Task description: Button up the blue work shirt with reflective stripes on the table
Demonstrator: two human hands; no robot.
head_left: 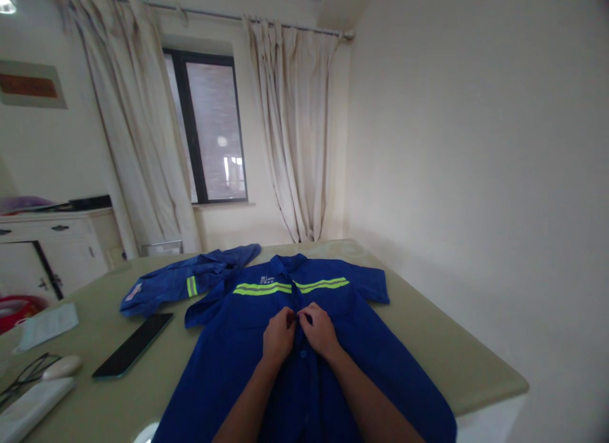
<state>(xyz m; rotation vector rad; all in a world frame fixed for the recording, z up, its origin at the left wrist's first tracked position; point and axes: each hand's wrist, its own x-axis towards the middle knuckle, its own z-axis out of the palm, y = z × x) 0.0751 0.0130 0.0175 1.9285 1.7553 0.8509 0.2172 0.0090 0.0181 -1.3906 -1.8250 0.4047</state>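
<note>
A blue short-sleeved work shirt [228,367] lies spread flat, collar away from me, with yellow-green reflective bands across its chest. At the middle of its front placket, just below the bands, my left hand [280,336] pinches the cloth edge. My right hand [318,329] is closed on the other side of the same spot, its thumb and finger almost meeting those of the left. The fingertips cover whatever small part of the placket lies between them. Closer to me, a round button [303,354] shows on the placket.
Another blue garment [176,281] lies crumpled at the shirt's far left. On the greenish table [428,329] to the left are a dark tablet [133,346], glasses [31,372], a white mouse [63,367], a long white object [33,408] and a paper [50,325]. A wall stands right.
</note>
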